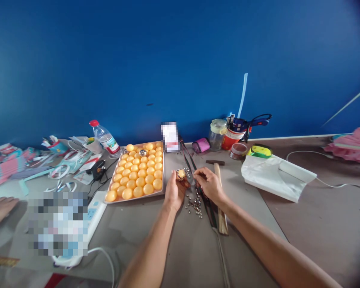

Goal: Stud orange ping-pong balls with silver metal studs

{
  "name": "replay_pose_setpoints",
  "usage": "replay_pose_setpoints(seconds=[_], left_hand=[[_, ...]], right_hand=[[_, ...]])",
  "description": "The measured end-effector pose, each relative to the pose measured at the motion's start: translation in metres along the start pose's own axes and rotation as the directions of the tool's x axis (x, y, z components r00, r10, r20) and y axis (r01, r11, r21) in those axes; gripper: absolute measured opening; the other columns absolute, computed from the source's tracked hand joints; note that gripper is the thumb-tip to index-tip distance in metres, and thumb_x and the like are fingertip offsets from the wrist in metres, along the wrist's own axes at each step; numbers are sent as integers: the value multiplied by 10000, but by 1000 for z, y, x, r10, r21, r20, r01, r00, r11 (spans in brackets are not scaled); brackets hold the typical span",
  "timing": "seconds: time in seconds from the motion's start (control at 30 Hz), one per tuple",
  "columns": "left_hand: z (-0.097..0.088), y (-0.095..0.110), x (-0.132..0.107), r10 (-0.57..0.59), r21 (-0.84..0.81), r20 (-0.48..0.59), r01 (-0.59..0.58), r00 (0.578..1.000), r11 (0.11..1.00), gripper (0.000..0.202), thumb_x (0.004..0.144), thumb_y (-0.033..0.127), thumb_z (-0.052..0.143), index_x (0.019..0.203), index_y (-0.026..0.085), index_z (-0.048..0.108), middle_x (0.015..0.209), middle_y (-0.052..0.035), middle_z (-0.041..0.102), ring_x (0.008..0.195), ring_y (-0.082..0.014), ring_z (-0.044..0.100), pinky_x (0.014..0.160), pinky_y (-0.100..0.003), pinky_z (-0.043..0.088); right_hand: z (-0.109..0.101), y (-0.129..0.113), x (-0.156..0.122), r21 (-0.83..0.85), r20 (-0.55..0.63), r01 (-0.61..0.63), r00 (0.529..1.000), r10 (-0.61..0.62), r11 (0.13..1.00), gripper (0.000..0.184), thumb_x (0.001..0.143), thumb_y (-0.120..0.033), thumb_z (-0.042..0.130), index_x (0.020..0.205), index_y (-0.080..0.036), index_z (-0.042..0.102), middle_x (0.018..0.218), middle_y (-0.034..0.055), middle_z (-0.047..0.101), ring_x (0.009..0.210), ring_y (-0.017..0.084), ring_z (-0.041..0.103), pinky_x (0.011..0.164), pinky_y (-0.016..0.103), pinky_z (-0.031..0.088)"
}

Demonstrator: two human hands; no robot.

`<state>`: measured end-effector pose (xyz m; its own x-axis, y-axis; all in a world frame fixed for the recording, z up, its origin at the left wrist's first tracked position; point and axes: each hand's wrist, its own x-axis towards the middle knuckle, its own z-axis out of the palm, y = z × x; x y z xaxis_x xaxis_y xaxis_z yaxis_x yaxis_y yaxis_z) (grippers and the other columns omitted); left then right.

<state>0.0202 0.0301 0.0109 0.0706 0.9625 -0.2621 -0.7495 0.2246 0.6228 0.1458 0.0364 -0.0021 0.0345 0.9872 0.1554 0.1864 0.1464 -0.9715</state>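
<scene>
My left hand (174,191) is closed round an orange ball (181,174) whose rim is ringed with shiny silver beads. To its right, my right hand (209,184) has thumb and fingertips pinched together; whatever is between them is too small to make out. Loose silver beads (195,204) lie scattered on the table between and below the hands. A long dark strap-like strip (210,212) runs under my right hand, beside a wooden stick (223,220). Left of my hands, a shallow tray (135,200) holds rows of orange balls (140,181), with a silver-covered ball (143,153) on top.
A water bottle (106,138), a power strip (97,208) and craft clutter stand left. At the back are a purple pouch (201,145), a clear jar (218,134) and red cups (232,140). A white bag (273,176) lies right. Another person's hand (1,210) rests far left.
</scene>
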Motion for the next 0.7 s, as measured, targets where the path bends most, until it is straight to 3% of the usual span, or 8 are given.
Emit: replay_pose_setpoints(seconds=[0.1, 0.23, 0.43, 0.7], left_hand=[[-1, -1, 0, 5, 15, 4, -5, 1000, 1000, 320, 761, 446, 609, 805, 130, 578, 591, 5, 550, 468, -100, 478, 496, -235, 371], [-1, -2, 0, 10, 35, 23, -10, 1000, 999, 328, 787, 449, 574, 800, 122, 590, 612, -11, 572, 477, -103, 490, 502, -236, 379], [-3, -5, 0, -26, 39, 102, 22, 994, 999, 331, 798, 453, 560, 798, 125, 600, 682, -36, 602, 544, -114, 531, 509, -221, 387], [-4, -12, 0, -44, 27, 124, 41, 991, 999, 351, 803, 466, 552, 829, 120, 608, 726, -36, 610, 574, -113, 537, 521, -218, 413]], right_hand=[[2, -1, 2, 190, 49, -90, 995, 82, 978, 209, 719, -415, 587, 715, -208, 554, 485, -62, 438, 431, 88, 386, 450, 229, 304], [3, -1, 3, 376, 144, -159, 983, 112, 913, 260, 687, -409, 634, 792, -176, 588, 511, -56, 498, 450, 83, 422, 478, 232, 322], [6, -9, -2, 345, 158, -188, 977, 141, 920, 193, 657, -337, 639, 735, -190, 542, 548, -66, 511, 460, 81, 428, 502, 237, 361], [8, -11, -4, 367, 239, -162, 968, 76, 916, 145, 704, -325, 594, 704, -196, 526, 535, -57, 529, 485, 101, 486, 520, 238, 377]])
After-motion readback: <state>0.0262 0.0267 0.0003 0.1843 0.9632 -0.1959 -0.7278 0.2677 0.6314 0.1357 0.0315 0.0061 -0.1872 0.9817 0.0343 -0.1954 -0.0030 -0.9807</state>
